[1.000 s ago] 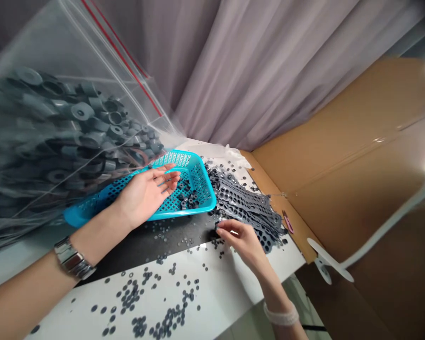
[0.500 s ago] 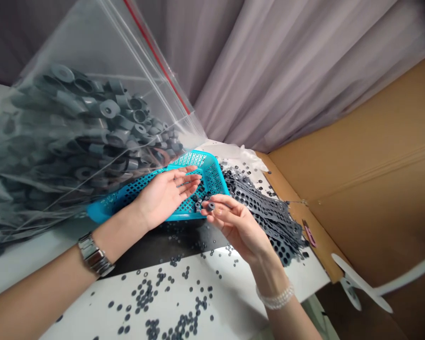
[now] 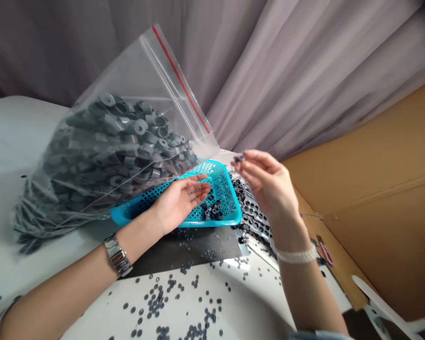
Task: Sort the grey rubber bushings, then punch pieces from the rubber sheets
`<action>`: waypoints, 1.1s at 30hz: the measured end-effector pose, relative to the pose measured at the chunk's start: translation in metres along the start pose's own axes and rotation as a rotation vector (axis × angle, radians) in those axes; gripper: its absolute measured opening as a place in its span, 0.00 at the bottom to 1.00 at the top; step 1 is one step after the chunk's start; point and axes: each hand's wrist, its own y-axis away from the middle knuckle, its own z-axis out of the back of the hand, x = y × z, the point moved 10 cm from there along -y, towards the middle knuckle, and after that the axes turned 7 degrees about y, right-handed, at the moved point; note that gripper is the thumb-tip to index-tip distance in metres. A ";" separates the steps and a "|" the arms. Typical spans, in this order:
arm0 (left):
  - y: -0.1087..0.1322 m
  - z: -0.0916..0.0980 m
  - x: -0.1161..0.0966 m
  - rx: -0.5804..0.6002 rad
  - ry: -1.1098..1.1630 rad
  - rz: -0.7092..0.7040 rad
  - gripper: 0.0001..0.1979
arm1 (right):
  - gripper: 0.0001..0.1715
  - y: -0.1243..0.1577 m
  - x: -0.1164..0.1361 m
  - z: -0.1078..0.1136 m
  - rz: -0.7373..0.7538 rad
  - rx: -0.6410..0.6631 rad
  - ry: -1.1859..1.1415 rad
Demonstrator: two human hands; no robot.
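Observation:
My left hand lies palm up with fingers apart on the rim of a turquoise perforated basket that holds a few small grey rings. My right hand is raised above the basket's right end and pinches one small grey ring between thumb and fingertips. A pile of dark perforated strips lies just right of the basket, partly hidden behind my right hand.
A large clear zip bag full of grey rings leans behind the basket. Many small grey rings are scattered over the white table and a black mat. Cardboard stands at the right, a curtain behind.
My right hand picked up a ring from the table near the strips and lifted it up above the basket's right end. My left hand stayed on the basket. The view shifted left.

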 end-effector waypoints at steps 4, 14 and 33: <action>-0.001 0.003 -0.002 -0.015 0.016 -0.015 0.11 | 0.08 -0.039 0.045 -0.006 0.247 -0.029 0.060; -0.002 0.005 -0.002 -0.017 -0.032 -0.018 0.12 | 0.10 0.062 -0.012 0.005 -0.068 -0.026 -0.005; 0.000 0.005 -0.001 -0.015 -0.044 -0.015 0.11 | 0.14 0.092 0.038 -0.016 0.126 -0.003 0.021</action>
